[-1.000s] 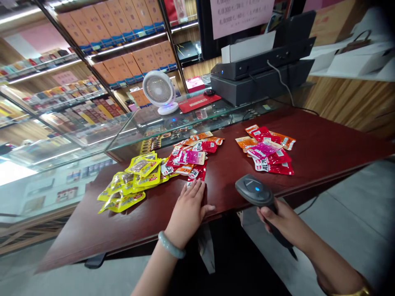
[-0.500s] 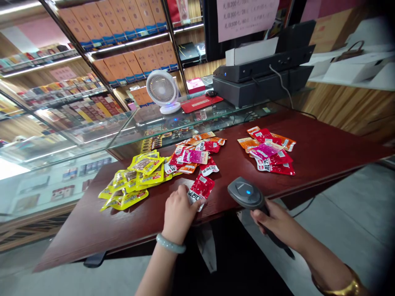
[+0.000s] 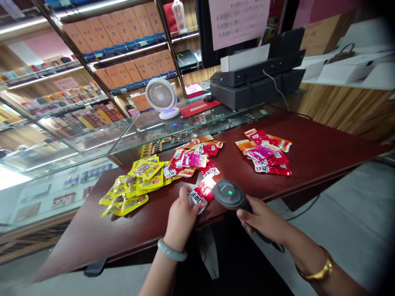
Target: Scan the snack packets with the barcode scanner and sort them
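Note:
My left hand [image 3: 182,216] grips the near end of a red and white snack packet [image 3: 206,187] at the front of the dark red tabletop. In my right hand [image 3: 261,216] is a grey barcode scanner [image 3: 226,195], its small light green and its head close beside that packet. Light from the scanner falls on the packet's far end. Just beyond lies a mixed heap of red, orange and purple packets [image 3: 196,159]. Left of it is a pile of yellow snack packets [image 3: 135,183]. Another mixed group of packets [image 3: 267,152] rests farther right.
A glass display counter [image 3: 154,123] borders the tabletop [image 3: 324,139] at the back. On it stand a white fan [image 3: 161,96], a red mat [image 3: 199,108] with a mouse, and a black cash drawer [image 3: 259,88]. Stocked shelves [image 3: 123,45] rise behind.
My right hand has brought the scanner leftward to the red packet, and its light has turned from blue to green. My left hand keeps hold of the packet, now brightly lit.

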Demonstrator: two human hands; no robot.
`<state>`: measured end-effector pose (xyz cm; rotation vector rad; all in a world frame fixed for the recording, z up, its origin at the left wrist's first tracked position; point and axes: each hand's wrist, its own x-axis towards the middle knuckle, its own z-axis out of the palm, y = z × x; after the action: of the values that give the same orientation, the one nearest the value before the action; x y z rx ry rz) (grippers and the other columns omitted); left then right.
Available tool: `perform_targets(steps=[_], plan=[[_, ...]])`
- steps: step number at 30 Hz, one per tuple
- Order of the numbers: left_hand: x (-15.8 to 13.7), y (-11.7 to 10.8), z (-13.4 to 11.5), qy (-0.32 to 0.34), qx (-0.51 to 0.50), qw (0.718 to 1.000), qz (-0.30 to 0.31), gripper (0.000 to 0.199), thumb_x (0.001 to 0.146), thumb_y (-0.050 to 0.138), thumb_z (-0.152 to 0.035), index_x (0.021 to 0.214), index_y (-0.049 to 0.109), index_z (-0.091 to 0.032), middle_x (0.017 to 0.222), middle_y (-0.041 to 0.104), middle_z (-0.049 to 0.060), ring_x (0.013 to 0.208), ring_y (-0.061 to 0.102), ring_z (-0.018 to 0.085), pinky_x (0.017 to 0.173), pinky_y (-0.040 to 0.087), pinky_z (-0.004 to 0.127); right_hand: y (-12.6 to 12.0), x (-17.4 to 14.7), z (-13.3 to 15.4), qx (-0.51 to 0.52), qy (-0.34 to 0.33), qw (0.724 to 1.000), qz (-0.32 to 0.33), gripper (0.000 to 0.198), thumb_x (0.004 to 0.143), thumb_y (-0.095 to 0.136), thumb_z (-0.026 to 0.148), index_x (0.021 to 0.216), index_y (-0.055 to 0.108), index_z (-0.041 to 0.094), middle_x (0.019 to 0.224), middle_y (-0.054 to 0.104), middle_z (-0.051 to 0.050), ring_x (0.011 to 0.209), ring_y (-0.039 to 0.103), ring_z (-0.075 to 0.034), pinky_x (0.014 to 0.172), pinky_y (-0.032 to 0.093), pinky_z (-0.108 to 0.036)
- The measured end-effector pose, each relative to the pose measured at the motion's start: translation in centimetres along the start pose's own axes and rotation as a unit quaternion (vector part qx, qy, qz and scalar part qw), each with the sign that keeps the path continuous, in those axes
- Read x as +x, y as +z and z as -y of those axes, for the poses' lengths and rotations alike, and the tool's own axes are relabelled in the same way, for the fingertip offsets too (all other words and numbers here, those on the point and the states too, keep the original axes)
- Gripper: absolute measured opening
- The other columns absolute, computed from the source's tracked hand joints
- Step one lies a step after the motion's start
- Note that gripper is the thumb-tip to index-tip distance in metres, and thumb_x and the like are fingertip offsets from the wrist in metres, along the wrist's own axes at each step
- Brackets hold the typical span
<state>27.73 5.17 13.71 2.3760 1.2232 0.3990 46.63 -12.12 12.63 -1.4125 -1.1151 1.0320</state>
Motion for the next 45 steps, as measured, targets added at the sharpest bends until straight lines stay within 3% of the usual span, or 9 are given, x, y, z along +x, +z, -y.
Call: perform_targets(steps=[8,12,15,20,24,27,30,34,45], plan=[[9.6,6.0,-8.7,0.031,-0.296,0.952,0.069,0.033,0.083,0.068,-0.03,0.108,0.047,-0.021,0.067,0.06,-0.006,0.046,0.057,0.012,0.049,0.044,0.023,-4.7,-0.2,-1.6,0.008,0.023,0.986,-0.167,0.052,0.084,0.056,0.073,0.089,0.048,0.021,0.058,0.05,0.007,0.042,0.05,-0.011,0.045,0.041,-0.024],[13.3,9.5,-14.7,0.04,-0.382,0.916,0.116,0.035,0.085,0.065,-0.021,0.116,0.049,-0.018,0.072,0.064,-0.003,0.051,0.062,0.011,0.054,0.049,0.022,-8.0,0.7,0.1,0.036,0.039,0.976,-0.213,0.056,0.081,0.054,0.078,0.084,0.045,0.023,0.059,0.05,0.008,0.04,0.05,-0.01,0.042,0.041,-0.022],[14.9,9.9,-16.6,0.099,-0.326,0.933,0.12,0.046,0.085,0.065,-0.019,0.129,0.05,-0.018,0.083,0.071,0.002,0.068,0.069,0.014,0.069,0.053,0.026,-9.6,1.4,1.3,0.034,0.045,0.969,-0.242,0.059,0.076,0.057,0.081,0.086,0.045,0.023,0.057,0.05,0.009,0.039,0.049,-0.009,0.039,0.041,-0.022],[16.6,5.8,-13.3,0.22,-0.055,0.974,0.016,0.04,0.086,0.066,-0.028,0.125,0.061,-0.02,0.119,0.07,0.01,0.11,0.065,0.022,0.098,0.048,0.033,-10.0,1.8,0.9,0.025,0.048,0.971,-0.232,0.058,0.077,0.056,0.08,0.084,0.045,0.023,0.057,0.05,0.009,0.039,0.049,-0.009,0.04,0.041,-0.021],[18.2,2.7,-8.6,0.177,0.173,0.968,-0.045,0.059,0.089,0.06,-0.047,0.138,0.053,-0.013,0.142,0.055,0.019,0.137,0.046,0.032,0.114,0.033,0.045,-9.2,2.0,-0.6,0.026,0.05,0.978,-0.198,0.055,0.081,0.054,0.077,0.083,0.044,0.023,0.057,0.05,0.009,0.038,0.049,-0.008,0.039,0.039,-0.02],[18.3,2.1,-6.5,0.155,0.263,0.952,0.005,0.072,0.09,0.054,-0.057,0.146,0.043,-0.012,0.152,0.044,0.021,0.145,0.034,0.034,0.118,0.021,0.055,-8.5,2.5,-1.2,0.023,0.04,0.983,-0.177,0.052,0.084,0.054,0.074,0.086,0.045,0.023,0.057,0.05,0.009,0.04,0.051,-0.009,0.04,0.041,-0.021],[16.6,2.0,-6.0,0.184,0.293,0.937,0.048,0.067,0.092,0.048,-0.059,0.144,0.046,-0.016,0.148,0.049,0.02,0.134,0.049,0.034,0.118,0.016,0.06,-8.1,2.7,-1.4,0.016,0.023,0.986,-0.165,0.051,0.085,0.054,0.073,0.091,0.046,0.023,0.058,0.049,0.01,0.039,0.05,-0.009,0.04,0.04,-0.021],[13.7,1.4,-6.8,0.238,0.308,0.919,0.061,0.04,0.098,0.043,-0.046,0.117,0.068,-0.021,0.111,0.073,0.013,0.104,0.067,0.029,0.114,0.022,0.058,-7.7,2.7,-1.5,0.003,0.015,0.988,-0.151,0.048,0.087,0.053,0.07,0.096,0.047,0.023,0.058,0.048,0.01,0.037,0.049,-0.009,0.039,0.039,-0.02],[14.9,1.6,-6.8,0.286,0.262,0.921,0.039,0.04,0.084,0.067,-0.047,0.106,0.065,-0.013,0.109,0.068,0.019,0.113,0.058,0.033,0.105,0.035,0.042,-6.6,1.3,-1.6,-0.028,0.047,0.993,-0.108,0.051,0.086,0.053,0.072,0.092,0.049,0.021,0.058,0.05,0.009,0.039,0.048,-0.009,0.041,0.039,-0.021]])
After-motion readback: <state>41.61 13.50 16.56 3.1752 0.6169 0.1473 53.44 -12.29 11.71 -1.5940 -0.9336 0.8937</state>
